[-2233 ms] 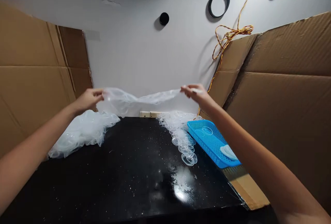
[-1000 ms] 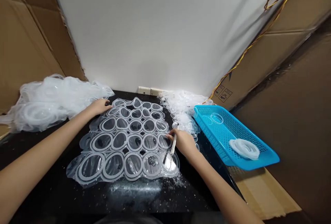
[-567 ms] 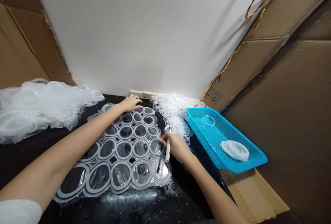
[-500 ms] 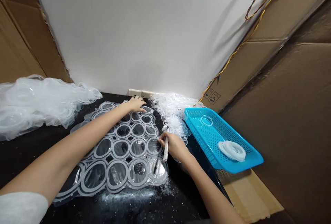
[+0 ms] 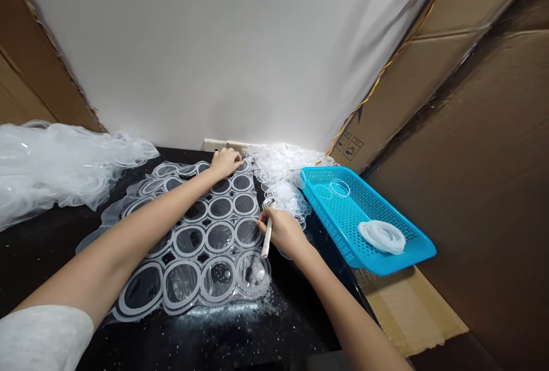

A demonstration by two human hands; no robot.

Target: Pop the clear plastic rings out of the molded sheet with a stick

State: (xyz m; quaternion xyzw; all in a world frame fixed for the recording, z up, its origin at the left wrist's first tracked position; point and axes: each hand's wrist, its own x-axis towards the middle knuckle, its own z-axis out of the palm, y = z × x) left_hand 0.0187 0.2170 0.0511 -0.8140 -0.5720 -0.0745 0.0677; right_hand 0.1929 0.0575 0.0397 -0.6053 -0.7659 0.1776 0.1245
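Observation:
A clear, floppy sheet of joined translucent rings (image 5: 190, 239) lies flat on the black tabletop. My left hand (image 5: 226, 163) is at its far right corner, fingers curled down and closed on the edge; the fingertips are partly hidden. Beside the sheet's right edge, my right hand (image 5: 283, 229) grips a slim white-handled tool (image 5: 266, 239), which slants between thumb and fingers. The thumb and forefinger come close to a ring on that edge; whether they touch it I cannot tell. A tangled heap of thin clear rings (image 5: 285, 171) sits just beyond the right hand.
On the right stands a blue perforated basket (image 5: 330, 228) with a bundle of white rings (image 5: 381, 236) and a few thin loops inside. A big pile of translucent sheets (image 5: 55, 165) is on the left. Cardboard (image 5: 463, 148), a white wall and twisted yellow-brown wire (image 5: 377, 82) surround the table.
My left hand's spread fingers have curled in at the sheet's far corner. The sheet's rings lie straighter. The whole view has shifted slightly; the right hand still grips the white-handled tool.

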